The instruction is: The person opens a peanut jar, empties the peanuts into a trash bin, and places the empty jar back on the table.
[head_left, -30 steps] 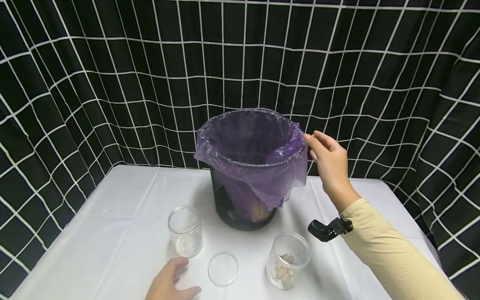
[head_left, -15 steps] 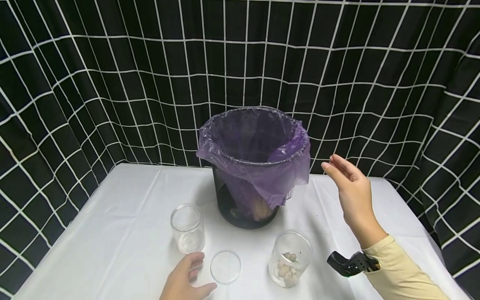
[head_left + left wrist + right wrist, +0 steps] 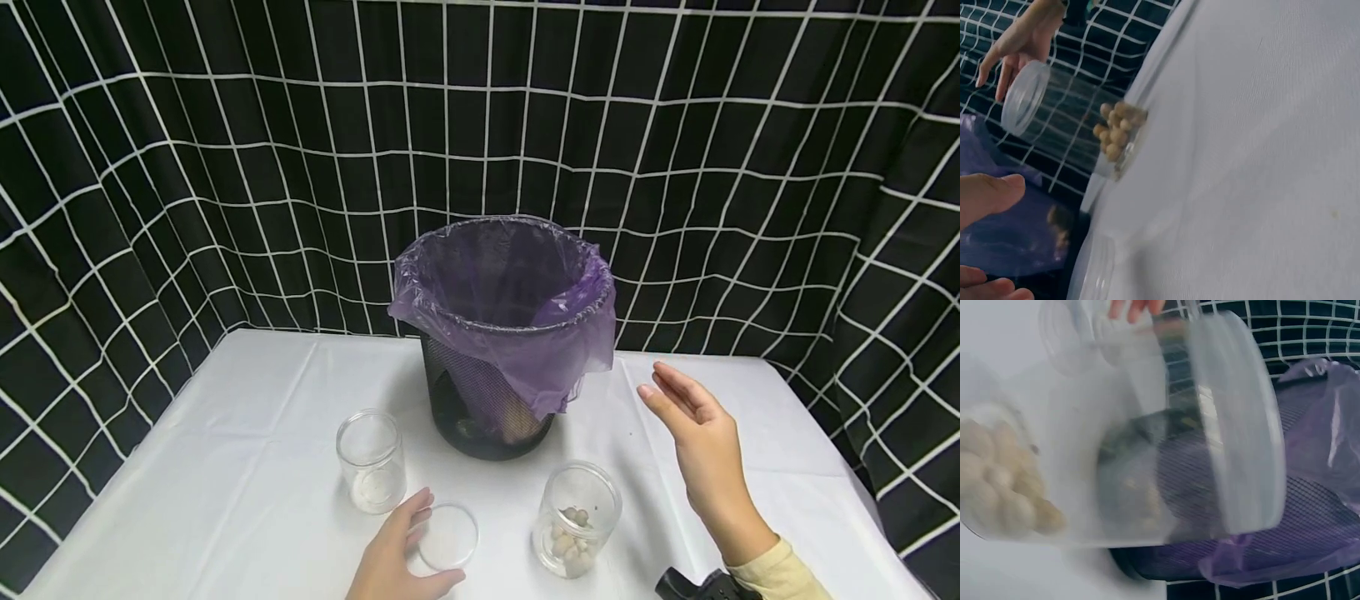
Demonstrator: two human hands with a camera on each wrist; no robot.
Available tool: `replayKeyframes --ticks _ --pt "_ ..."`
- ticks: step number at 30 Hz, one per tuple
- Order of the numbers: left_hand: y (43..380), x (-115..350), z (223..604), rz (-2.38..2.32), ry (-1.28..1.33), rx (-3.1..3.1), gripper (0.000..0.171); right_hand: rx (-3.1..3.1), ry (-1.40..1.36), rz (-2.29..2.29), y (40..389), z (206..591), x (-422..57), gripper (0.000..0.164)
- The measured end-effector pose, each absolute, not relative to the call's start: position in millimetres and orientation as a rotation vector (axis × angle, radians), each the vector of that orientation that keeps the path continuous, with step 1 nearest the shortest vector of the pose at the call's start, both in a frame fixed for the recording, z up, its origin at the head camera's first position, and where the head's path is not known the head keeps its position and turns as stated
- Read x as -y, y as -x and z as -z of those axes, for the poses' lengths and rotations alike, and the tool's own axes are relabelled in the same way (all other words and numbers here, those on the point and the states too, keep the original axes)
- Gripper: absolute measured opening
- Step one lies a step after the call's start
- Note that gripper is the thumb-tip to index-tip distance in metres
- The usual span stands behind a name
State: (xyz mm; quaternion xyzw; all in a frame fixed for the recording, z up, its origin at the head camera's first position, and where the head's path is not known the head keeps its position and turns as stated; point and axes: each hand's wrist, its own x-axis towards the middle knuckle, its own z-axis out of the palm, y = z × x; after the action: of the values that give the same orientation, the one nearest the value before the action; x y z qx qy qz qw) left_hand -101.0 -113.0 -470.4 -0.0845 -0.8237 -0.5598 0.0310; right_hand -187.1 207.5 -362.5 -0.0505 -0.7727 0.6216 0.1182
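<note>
Head view: along the back and both sides, a black grid cloth (image 3: 502, 117) with white lines. In front of it, a white-covered counter (image 3: 247, 458). Upright towards the back, a black mesh bin (image 3: 448, 408), lined with a purple bag (image 3: 517, 362) folded over the rim and hanging lower at the front right. Low behind the mesh, something tan, too unclear to name.

To the right of the bin and apart from it, right hand (image 3: 705, 442) in mid-air, thumb and fingers extended, holding nothing; at the wrist, a pale yellow sleeve (image 3: 780, 573) and part of a black device (image 3: 701, 587). At the lower edge, left hand (image 3: 397, 554), thumb and fingers spread, not clenched.

Both upright, two clear jars: left jar (image 3: 371, 467) just beyond the left hand's fingers, right jar (image 3: 543, 525) nearer the right hand. Between the two, flat on the counter, a clear round lid (image 3: 453, 537), left side within the spread of the left thumb and fingers; touching or not, cannot tell. Smallest, at the bottom of the right jar, a heap of tan round pieces (image 3: 573, 546).

Step in hand, by judgement: reaching for the lid. Calls next, probably, for pinching the thin rim and lifting, without knocking the left jar.
</note>
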Motion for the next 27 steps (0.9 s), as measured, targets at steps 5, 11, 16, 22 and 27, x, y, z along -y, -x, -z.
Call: replayKeyframes --ticks 5,11,16,22,27 --pt "104.1 103.8 471.0 1.69 0.34 2.51 0.09 2.256 0.165 -1.892 176.5 380.8 -210.2 0.057" --pt "107.1 95.2 472.8 1.705 0.373 2.515 0.089 2.211 0.154 -1.986 165.2 398.1 -209.8 0.058" --pt "106.2 87.2 471.9 1.733 0.41 2.597 0.092 2.18 0.18 -2.022 156.1 409.3 -206.4 0.058" --pt "109.7 75.2 474.5 1.628 0.475 2.69 0.094 2.272 0.236 -2.045 146.2 420.7 -203.8 0.059" --pt "113.4 66.7 478.3 1.568 0.52 2.706 0.094 2.381 0.283 -2.009 139.2 426.6 -200.2 0.061"
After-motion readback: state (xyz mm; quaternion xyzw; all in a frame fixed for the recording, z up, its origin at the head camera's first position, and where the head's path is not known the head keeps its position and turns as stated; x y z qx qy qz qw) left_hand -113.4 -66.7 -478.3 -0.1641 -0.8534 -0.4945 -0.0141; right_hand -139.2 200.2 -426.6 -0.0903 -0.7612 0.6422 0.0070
